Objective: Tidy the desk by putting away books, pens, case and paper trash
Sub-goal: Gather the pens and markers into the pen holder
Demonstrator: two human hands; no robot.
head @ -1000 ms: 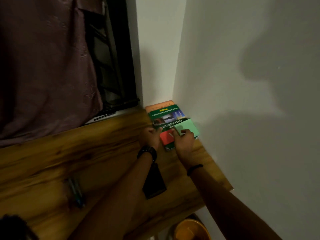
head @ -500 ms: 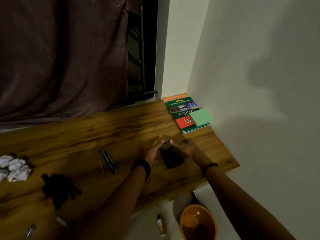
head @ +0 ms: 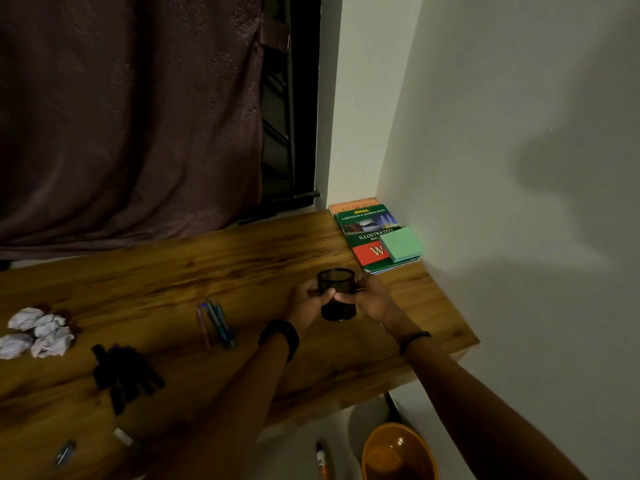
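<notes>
Both of my hands hold a black mesh pen holder (head: 336, 284) upright just above the wooden desk (head: 173, 271); my left hand (head: 308, 301) grips its left side and my right hand (head: 372, 297) its right side. A stack of books (head: 367, 233) with a green sticky-note pad (head: 401, 243) on top lies in the far right corner against the wall. Three pens (head: 215, 322) lie side by side left of my hands. Several crumpled paper balls (head: 36, 332) sit at the desk's left edge. Dark markers (head: 124, 374) lie in a loose pile near the front.
An orange bin (head: 398, 453) stands on the floor under the desk's right end, with a small bottle (head: 322, 459) beside it. A blue pen (head: 64, 453) and a small white object (head: 122, 436) lie at the desk's front left. A dark curtain (head: 121, 116) hangs behind.
My hands left the book stack, moved back to the black holder lying on the desk, and have stood it upright between them. The view swung left, revealing pens, markers and paper balls.
</notes>
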